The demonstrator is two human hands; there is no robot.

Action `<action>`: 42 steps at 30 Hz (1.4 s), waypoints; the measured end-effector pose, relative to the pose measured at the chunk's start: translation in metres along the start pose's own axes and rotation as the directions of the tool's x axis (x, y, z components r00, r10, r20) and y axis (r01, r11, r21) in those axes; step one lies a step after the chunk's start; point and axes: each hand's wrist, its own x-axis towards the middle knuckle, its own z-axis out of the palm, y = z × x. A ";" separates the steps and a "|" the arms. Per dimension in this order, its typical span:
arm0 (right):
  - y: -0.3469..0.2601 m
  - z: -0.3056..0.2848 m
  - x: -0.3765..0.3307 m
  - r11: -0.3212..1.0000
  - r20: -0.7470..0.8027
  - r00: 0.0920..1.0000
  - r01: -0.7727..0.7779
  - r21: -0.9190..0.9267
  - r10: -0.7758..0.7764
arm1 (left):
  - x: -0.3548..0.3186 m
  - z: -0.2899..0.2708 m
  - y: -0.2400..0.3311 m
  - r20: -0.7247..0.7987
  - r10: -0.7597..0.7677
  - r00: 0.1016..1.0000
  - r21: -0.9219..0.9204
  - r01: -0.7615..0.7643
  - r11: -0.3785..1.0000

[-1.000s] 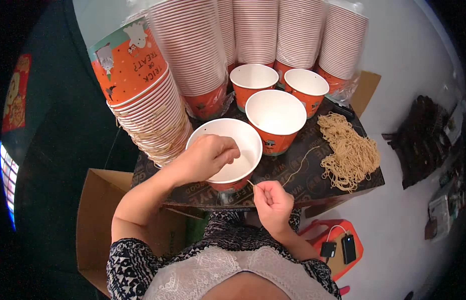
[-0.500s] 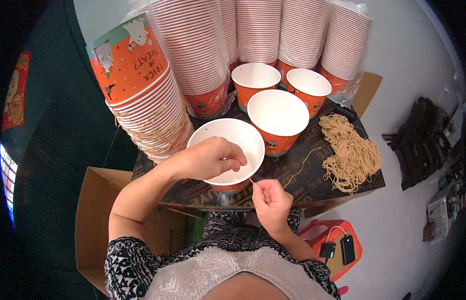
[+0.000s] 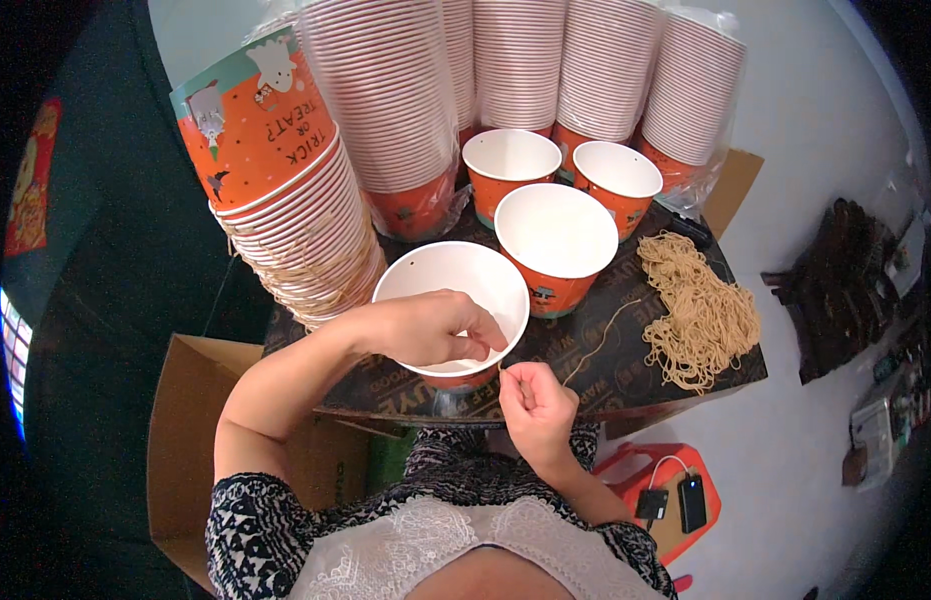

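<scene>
An orange paper bucket with a white inside stands at the table's near edge, a small hole below its far left rim. My left hand reaches over the rim into it. Its bent fingers come together against the inner wall at the near right; whatever is between them is hidden. Just outside that spot, my right hand pinches a thin tan string between thumb and forefinger, close to the bucket's wall. The string trails to the right behind that hand, towards a loose heap of tan strings.
Three upright orange buckets stand behind. Tall plastic-wrapped bucket stacks line the back of the dark table. At left leans an upside-down stack with strings. A cardboard box sits lower left, a red stool lower right.
My left hand has shifted down and to the right inside the bucket, its fingertips now at the near right wall. My right hand has moved slightly closer to the same spot.
</scene>
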 end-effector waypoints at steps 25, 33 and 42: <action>-0.025 -0.018 -0.004 0.988 0.015 0.999 -0.053 0.144 0.051 | -0.021 0.025 0.052 -0.263 0.368 0.892 0.422 -0.237 0.875; -0.023 -0.016 -0.005 0.987 0.016 1.000 -0.026 0.161 0.024 | -0.015 0.033 0.049 -0.314 0.344 0.885 0.462 -0.175 0.870; -0.008 -0.006 -0.004 0.987 0.034 0.994 -0.109 0.118 0.105 | -0.017 0.011 0.016 -0.494 0.176 0.852 0.322 -0.009 0.947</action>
